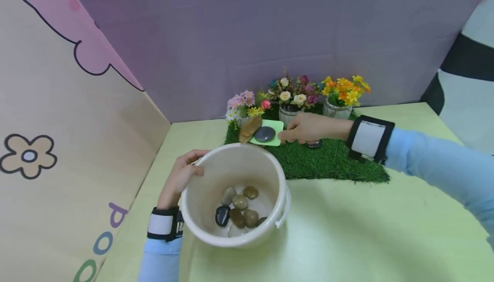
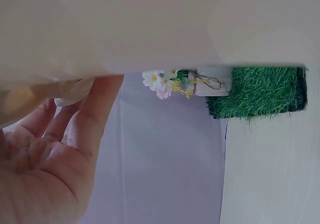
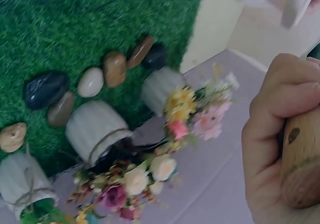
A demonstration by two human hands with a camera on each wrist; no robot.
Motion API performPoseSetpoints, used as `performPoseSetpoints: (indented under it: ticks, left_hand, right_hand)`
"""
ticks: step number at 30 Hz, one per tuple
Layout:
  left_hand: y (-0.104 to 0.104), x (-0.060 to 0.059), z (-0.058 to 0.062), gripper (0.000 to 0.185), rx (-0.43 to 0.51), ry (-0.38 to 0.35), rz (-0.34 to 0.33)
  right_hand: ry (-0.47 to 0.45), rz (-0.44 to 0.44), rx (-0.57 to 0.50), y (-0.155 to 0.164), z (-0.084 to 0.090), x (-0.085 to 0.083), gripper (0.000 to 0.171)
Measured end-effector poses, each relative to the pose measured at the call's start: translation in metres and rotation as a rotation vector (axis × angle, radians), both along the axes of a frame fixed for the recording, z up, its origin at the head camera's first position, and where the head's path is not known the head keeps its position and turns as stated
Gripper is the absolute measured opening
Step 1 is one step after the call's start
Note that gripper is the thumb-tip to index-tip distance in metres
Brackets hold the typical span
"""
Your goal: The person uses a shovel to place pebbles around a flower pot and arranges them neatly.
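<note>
the left hand (image 1: 178, 179) grips the rim of a cream plastic bucket (image 1: 200, 196) of smooth pebbles (image 1: 239, 209) on the desk. the right hand (image 1: 308, 128), fingers clenched round a wooden-handled green scoop (image 1: 266, 134) carrying a dark grey stone (image 1: 264, 133), looks mid-transfer between the bucket and the grass mat (image 1: 328, 162); the scoop needs keeping level.

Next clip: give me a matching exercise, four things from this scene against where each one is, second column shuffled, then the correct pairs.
Things:
1. bucket
2. dark grey stone
3. left hand
4. orange and yellow flowers

Places:
A. in a pot at the back right of the grass mat
B. on the bucket's rim
C. on the green scoop
D. on the table, with stones inside

Pairs: 1-D, 2-C, 3-B, 4-A
</note>
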State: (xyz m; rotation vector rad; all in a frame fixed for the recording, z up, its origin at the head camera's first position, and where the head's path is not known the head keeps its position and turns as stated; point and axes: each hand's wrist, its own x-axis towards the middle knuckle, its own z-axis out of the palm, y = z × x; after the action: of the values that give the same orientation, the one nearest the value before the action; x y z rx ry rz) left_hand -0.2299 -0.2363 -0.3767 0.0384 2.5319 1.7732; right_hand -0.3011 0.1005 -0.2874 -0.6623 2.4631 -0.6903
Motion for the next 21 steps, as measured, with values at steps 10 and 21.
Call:
performPoseSetpoints:
  ticks: [10,21]
  left_hand:
    - [-0.008,0.004,-0.002,0.055,0.013,0.002,0.018]
    - [-0.001,0.001,-0.005,0.055,0.035,0.032,0.005]
  right_hand:
    - [-0.021,-0.013,-0.034,0.000,-0.021,-0.029,0.037]
    - [-0.041,-0.041,-0.026,-0.012,-0.070,-0.061,0.042]
